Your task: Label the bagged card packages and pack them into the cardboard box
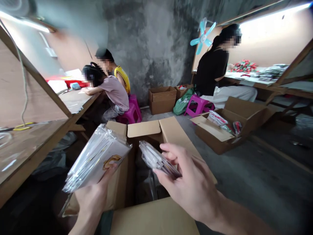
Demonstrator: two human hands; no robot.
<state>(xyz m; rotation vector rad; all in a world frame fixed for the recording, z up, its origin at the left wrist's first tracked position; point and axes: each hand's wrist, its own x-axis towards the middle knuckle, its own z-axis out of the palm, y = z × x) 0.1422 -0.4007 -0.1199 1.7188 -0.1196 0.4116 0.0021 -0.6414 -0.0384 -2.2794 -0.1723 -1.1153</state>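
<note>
left hand [91, 195] – clasping a stack [95, 160] over the left side of the box [154, 217] | right hand [189, 178] – half-curled, pinching a bundle [155, 158] above the box | box standing open beneath both

The gray floor [241, 176] has open brown boxes [211, 140], a green bag [181, 105] and purple stools [195, 101] on it.

Head view, forward and down: hands [193, 182] close, wall [149, 49] farther, perhaps blurred.
</note>
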